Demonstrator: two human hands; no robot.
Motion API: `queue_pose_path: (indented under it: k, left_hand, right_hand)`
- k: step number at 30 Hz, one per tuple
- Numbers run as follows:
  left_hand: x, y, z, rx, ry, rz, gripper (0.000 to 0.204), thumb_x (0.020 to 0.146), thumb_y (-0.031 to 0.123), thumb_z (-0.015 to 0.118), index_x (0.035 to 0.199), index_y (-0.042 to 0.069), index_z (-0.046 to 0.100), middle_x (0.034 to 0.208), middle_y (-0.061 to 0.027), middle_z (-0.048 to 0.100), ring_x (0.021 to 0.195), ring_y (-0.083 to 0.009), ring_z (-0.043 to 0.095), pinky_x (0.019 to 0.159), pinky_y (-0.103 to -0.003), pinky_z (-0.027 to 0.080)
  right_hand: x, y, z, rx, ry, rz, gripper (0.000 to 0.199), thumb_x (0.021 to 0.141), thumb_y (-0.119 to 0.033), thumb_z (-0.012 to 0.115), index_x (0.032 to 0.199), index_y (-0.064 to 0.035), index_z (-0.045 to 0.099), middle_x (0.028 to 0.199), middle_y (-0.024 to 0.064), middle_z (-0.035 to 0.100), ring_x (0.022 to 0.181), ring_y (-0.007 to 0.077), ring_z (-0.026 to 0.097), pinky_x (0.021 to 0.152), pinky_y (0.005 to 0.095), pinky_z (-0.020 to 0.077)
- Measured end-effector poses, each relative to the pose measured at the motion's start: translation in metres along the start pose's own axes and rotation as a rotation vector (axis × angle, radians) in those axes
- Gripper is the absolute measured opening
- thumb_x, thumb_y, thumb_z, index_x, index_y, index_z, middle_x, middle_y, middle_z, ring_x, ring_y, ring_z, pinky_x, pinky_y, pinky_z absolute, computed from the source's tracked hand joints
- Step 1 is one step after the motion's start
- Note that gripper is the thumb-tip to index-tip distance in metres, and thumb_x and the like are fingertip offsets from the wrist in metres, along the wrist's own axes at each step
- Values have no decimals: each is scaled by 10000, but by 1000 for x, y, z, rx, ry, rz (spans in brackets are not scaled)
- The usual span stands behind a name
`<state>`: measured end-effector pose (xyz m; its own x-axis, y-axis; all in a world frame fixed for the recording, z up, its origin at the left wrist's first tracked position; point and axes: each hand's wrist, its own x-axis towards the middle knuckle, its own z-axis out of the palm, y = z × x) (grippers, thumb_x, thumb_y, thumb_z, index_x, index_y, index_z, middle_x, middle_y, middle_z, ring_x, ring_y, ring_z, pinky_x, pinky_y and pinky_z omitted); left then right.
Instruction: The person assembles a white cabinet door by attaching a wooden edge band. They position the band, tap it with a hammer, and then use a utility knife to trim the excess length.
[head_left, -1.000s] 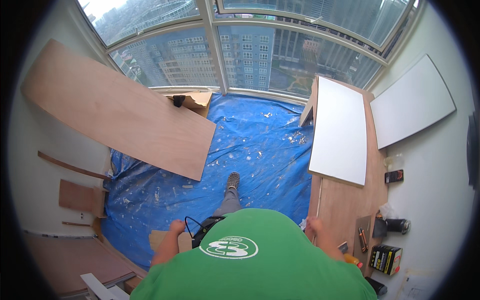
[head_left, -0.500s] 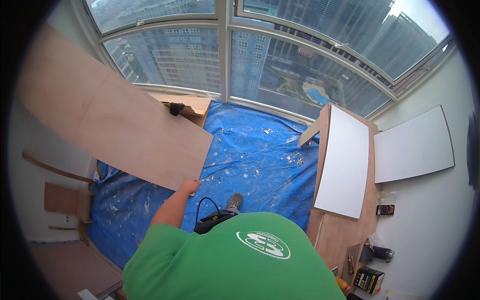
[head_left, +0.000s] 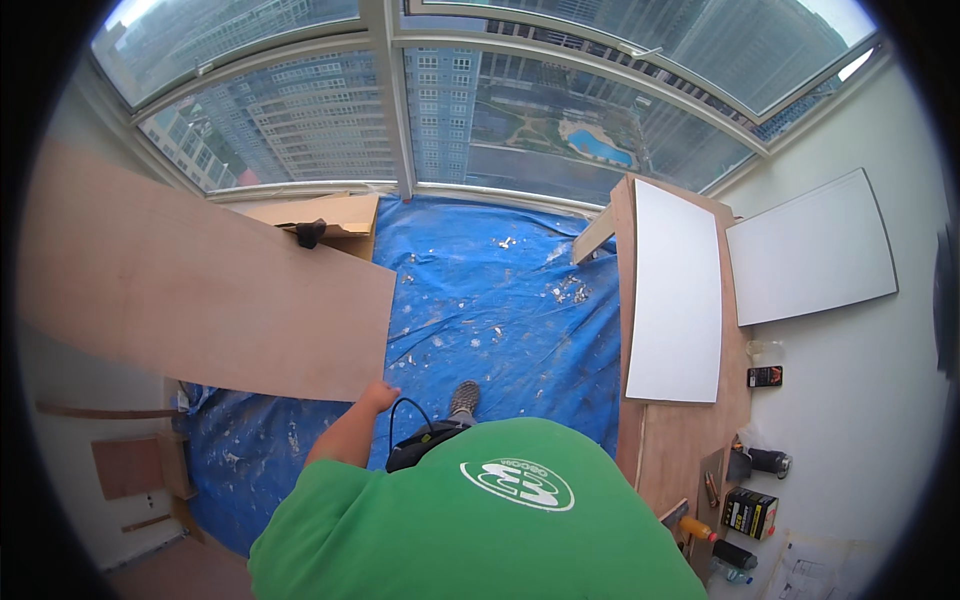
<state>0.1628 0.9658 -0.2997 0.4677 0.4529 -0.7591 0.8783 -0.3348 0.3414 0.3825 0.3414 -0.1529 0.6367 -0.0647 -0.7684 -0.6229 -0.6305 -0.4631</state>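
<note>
My left hand [head_left: 378,395] is closed on the near right corner of a large plywood sheet [head_left: 220,295]. The sheet stretches left from the hand, over the blue floor covering, toward the left wall. Its far left end is blurred. At the sheet's far edge, beside an opened cardboard box [head_left: 345,212], sits a small dark object [head_left: 311,233] whose kind I cannot make out. My right hand is out of view; the green shirt fills the lower middle of the picture.
Blue plastic sheeting [head_left: 480,300] with scattered debris covers the floor below tall windows. On the right, a wooden bench [head_left: 660,450] bears a white panel [head_left: 677,300]. Another white panel [head_left: 812,250] leans on the wall. Bottles, including an orange one [head_left: 697,527], and a dark box [head_left: 750,512] stand nearby.
The plywood sheet has turned in view, its left end dropping and its near edge lying more level. My left hand keeps hold of its corner. The whole view has shifted to the right.
</note>
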Motion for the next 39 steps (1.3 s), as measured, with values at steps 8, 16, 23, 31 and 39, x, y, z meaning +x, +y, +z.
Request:
queue_pose_path:
  k: [8, 16, 23, 31, 39]
  left_hand:
    - [28, -61, 10, 68, -59, -73, 504, 911, 468, 602, 1088, 13, 728, 1125, -235, 700, 1074, -400, 660, 929, -452, 516]
    - [49, 12, -17, -255, 101, 2, 421, 896, 422, 651, 983, 19, 734, 864, -174, 735, 850, -321, 710, 775, -434, 538]
    - [45, 28, -21, -242, 42, 15, 407, 906, 403, 649, 950, 6, 727, 809, -142, 723, 770, -262, 701, 735, -416, 535]
    - [30, -16, -42, -318, -22, -139, 276, 915, 289, 670, 983, 22, 675, 774, -94, 677, 607, -195, 640, 507, -333, 472]
    - [37, -13, -68, -297, -2, -111, 291, 914, 304, 662, 1033, 38, 655, 819, -80, 680, 618, -166, 632, 481, -297, 453]
  right_hand:
    - [-38, -26, 6, 24, 48, 119, 294, 903, -298, 725, 1052, -47, 683, 814, 8, 670, 648, 108, 599, 595, 290, 502]
    - [18, -34, 10, -39, 2, 33, 308, 874, -312, 762, 1059, -80, 682, 832, -4, 664, 694, 103, 600, 577, 279, 475]
    - [25, -14, 13, 89, 30, 89, 315, 849, -302, 785, 1028, -61, 687, 823, 14, 660, 666, 115, 590, 531, 285, 442]
    - [6, 40, 20, 31, 61, 188, 272, 850, -287, 781, 960, -55, 693, 765, 25, 654, 629, 134, 600, 533, 304, 477]
    - [-9, 45, 33, 82, 95, 132, 231, 871, -280, 757, 874, -61, 686, 730, 33, 648, 592, 139, 592, 523, 322, 483]
